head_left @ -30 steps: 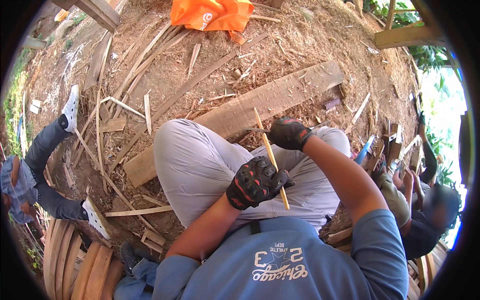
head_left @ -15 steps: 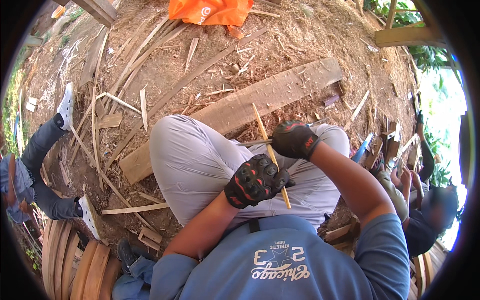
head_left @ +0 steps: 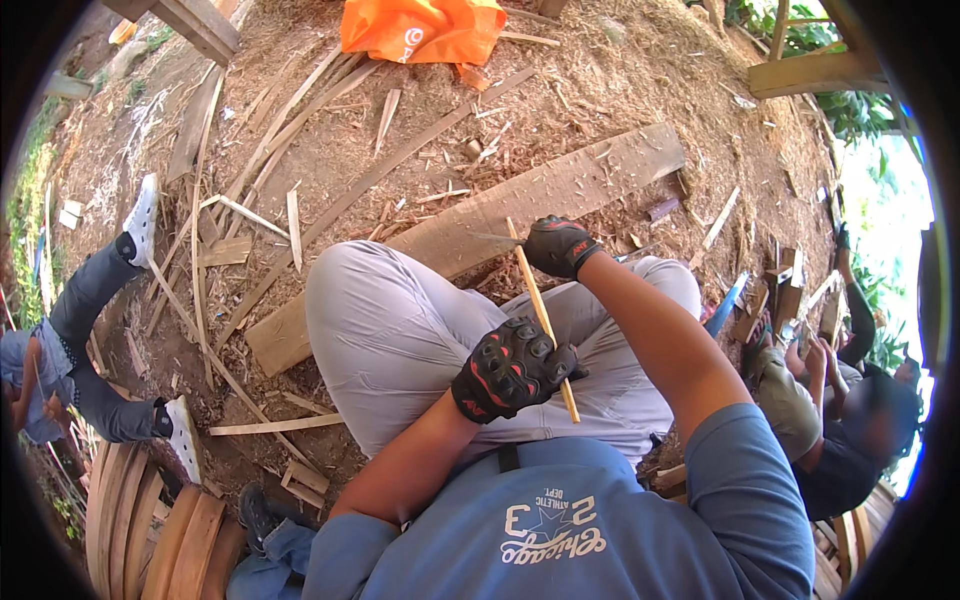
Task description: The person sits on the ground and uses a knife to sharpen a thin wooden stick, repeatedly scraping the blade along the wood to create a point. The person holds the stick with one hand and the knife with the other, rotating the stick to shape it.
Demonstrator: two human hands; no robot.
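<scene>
My left hand, in a black glove with red trim, is closed round the lower part of a thin, pale wooden stick above my lap. The stick slants up and away, its narrow far end past my knees. My right hand, gloved alike, is closed beside that far end. From its fist a thin knife blade points left and crosses the stick near the tip. The fist hides the knife's handle.
A broad plank lies on the ground before my knees, among wood strips and shavings. An orange bag is at the far edge. Another person's legs stretch in from the left; a co-worker sits at right. Curved wooden pieces stand at lower left.
My right hand has moved away from me along the stick, taking the blade from near mid-stick to its far end. My left hand keeps its grip in nearly the same place.
</scene>
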